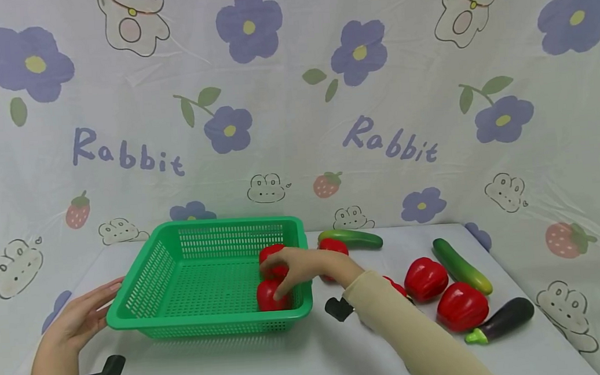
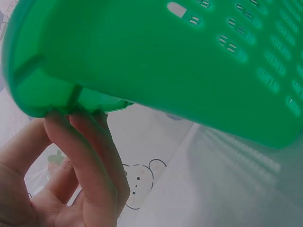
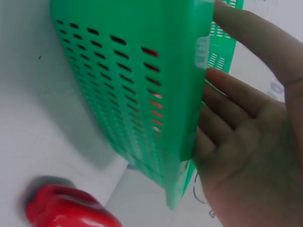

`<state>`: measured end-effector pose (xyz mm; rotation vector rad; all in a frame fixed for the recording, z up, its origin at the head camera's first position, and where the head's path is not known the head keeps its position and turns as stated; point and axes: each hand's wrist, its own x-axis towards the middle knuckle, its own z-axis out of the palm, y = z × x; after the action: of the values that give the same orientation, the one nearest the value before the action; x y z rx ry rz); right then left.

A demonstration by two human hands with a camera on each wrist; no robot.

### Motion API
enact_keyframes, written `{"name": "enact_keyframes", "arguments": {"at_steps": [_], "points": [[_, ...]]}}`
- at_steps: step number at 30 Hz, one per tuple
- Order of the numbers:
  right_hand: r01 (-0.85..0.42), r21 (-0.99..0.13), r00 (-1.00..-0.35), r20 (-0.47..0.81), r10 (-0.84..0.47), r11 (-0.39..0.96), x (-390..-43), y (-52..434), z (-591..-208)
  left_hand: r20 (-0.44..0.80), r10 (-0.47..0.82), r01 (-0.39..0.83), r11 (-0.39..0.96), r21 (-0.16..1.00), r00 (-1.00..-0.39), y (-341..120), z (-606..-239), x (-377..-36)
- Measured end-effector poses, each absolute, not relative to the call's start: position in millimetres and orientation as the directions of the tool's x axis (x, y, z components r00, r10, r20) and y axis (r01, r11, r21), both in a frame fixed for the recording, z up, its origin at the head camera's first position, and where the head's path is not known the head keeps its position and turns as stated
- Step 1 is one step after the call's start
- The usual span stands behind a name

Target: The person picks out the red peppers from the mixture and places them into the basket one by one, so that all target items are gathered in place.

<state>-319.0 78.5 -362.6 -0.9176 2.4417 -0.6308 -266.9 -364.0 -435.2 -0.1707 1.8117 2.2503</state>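
A green plastic basket [image 1: 210, 318] stands on the white table with two red bell peppers at its right end, a rear one [image 1: 271, 252] and a front one [image 1: 269, 297]. My right hand [image 1: 300, 266] reaches over the basket's right rim, with fingers over the rear pepper and thumb overlapping the front one. The right wrist view shows its fingers [image 3: 232, 92] loosely extended behind the rim; the wall hides most of the peppers there. At the basket's left end, my left hand [image 1: 81, 316] touches the rim from outside with its fingertips [image 2: 54, 120].
Right of the basket lie another red pepper [image 1: 332, 246], a cucumber [image 1: 358, 239], two more peppers [image 1: 425, 279] [image 1: 462, 307], a second cucumber [image 1: 462, 266] and an eggplant [image 1: 508, 319]. My right sleeve [image 1: 409, 325] partly covers one more pepper [image 1: 394, 285]. A patterned cloth [image 1: 293, 95] hangs behind.
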Motion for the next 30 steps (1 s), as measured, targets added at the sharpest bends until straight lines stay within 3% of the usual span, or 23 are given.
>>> {"name": "enact_keyframes", "arguments": {"at_steps": [12,30], "points": [[-0.430,-0.672,-0.751,-0.103,-0.652,0.602,-326,93,-363,-0.246,0.124,-0.267,-0.210,0.941,-0.961,-365,-435,-267],[-0.400,-0.705,-0.866,0.082,-0.494,0.585,-343,131,-370,-0.231,0.131,-0.254,-0.198,0.947,-0.964,-363,-434,-265]]}}
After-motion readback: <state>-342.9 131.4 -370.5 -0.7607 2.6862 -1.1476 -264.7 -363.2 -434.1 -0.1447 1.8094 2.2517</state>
